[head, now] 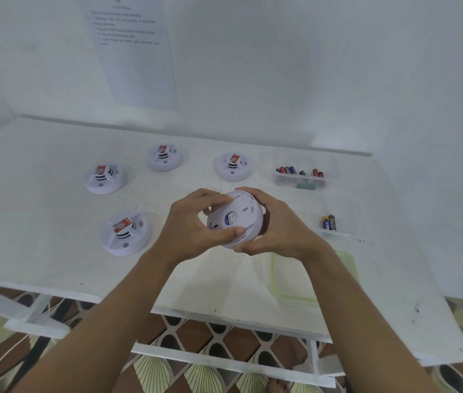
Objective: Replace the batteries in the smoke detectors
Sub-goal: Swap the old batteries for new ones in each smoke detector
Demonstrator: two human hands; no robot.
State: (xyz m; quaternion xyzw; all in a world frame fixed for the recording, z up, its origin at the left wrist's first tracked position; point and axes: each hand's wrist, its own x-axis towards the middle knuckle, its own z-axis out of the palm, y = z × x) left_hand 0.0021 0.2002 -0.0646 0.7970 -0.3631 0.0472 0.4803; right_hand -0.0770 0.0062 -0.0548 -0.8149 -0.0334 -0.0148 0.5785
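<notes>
A white round smoke detector (240, 215) is held above the table with its back side facing me. My left hand (193, 225) grips its left edge, thumb across the lower rim and fingers over the top. My right hand (272, 225) cups its right side from behind. Several other white detectors lie face up on the table, each with a red label: one at the front left (125, 233), one at the far left (104, 178), one at the back middle (164, 158) and one at the back right (233, 166).
A clear tray (299, 177) at the back right holds several batteries. A second clear tray (335, 225) nearer me holds two batteries (329, 222). A green-rimmed clear lid (315, 276) lies on the white table (54, 236) under my right forearm. A printed sheet (136, 52) hangs on the wall.
</notes>
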